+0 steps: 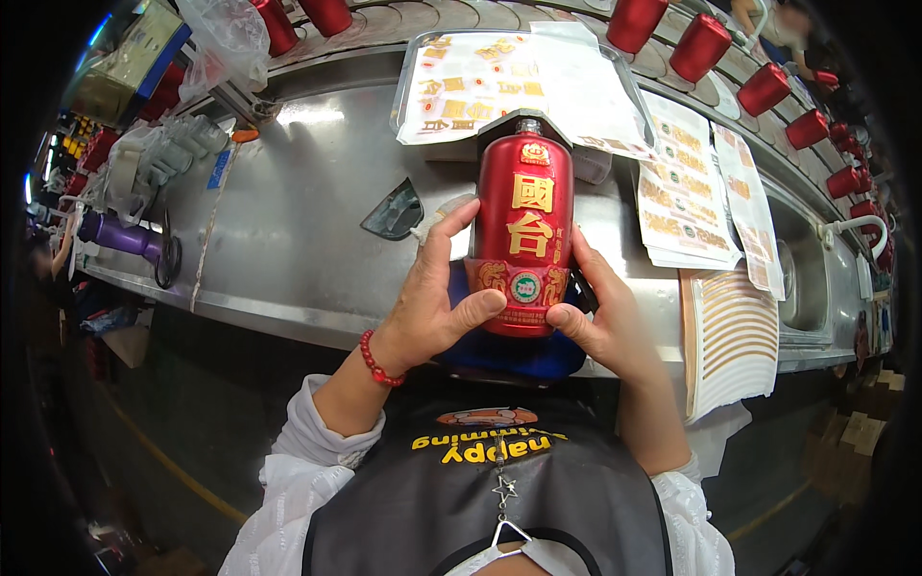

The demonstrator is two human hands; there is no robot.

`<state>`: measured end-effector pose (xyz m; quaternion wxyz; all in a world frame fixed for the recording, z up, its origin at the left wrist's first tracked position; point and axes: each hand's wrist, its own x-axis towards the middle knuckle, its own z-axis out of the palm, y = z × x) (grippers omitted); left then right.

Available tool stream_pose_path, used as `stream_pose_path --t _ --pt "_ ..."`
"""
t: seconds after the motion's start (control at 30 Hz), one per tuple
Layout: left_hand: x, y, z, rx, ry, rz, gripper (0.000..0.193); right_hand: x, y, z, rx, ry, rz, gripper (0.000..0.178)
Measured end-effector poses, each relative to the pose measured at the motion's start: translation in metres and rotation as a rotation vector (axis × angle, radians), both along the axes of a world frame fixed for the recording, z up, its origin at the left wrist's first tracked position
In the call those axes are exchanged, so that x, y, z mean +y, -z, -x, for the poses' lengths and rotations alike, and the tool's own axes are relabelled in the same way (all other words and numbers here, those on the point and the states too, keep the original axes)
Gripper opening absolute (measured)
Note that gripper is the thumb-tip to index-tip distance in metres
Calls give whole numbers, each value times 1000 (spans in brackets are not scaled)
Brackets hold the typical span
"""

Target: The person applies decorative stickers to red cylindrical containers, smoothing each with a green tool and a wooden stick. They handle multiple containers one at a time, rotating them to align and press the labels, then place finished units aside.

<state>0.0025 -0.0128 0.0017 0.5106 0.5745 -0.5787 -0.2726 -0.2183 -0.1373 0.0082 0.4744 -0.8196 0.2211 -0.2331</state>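
A red bottle (533, 154) with raised gold characters lies in front of me, its neck pointing away. Around its lower part runs a red and gold label (525, 285) with a green and white round emblem. My left hand (432, 298) grips the bottle's left side, thumb on the label's left part; one finger wears a pale wrap. From the right, my right hand (610, 322) holds the bottle, its thumb at the label's lower right. A dark holder (492, 134) shows behind the bottle, and a blue base (519, 360) beneath it. Left of my fingers rests a dark, flat scraper-like piece (394, 211).
Beyond the bottle is a metal tray (398, 106) bearing sheets of gold decals (471, 82). More label sheets (687, 182) and a sheet with curved strips (732, 336) lie at right, near a sink (805, 288). Red bottles (701, 48) line a conveyor. A purple flask (120, 237) is at left.
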Motion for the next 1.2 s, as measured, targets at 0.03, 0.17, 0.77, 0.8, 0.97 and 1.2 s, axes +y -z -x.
stream_pose_path --t 0.03,0.17,0.77,0.8,0.97,1.2 --pt "0 1 0 2 -1 4 96 0 1 0 0 0 -8 98" --pt "-1 2 2 21 -3 16 95 -2 3 2 -28 -23 -14 99" --pt "8 7 -12 -456 32 59 122 34 -40 8 -284 -214 562 42" --pt "10 -1 -11 -522 13 72 121 36 -40 13 -295 -136 315 32" --pt "11 -16 9 -610 -160 201 106 35 -21 8 -208 253 -288 22" --pt "23 -8 31 -904 -254 380 60 34 -8 5 -177 301 -214 24"
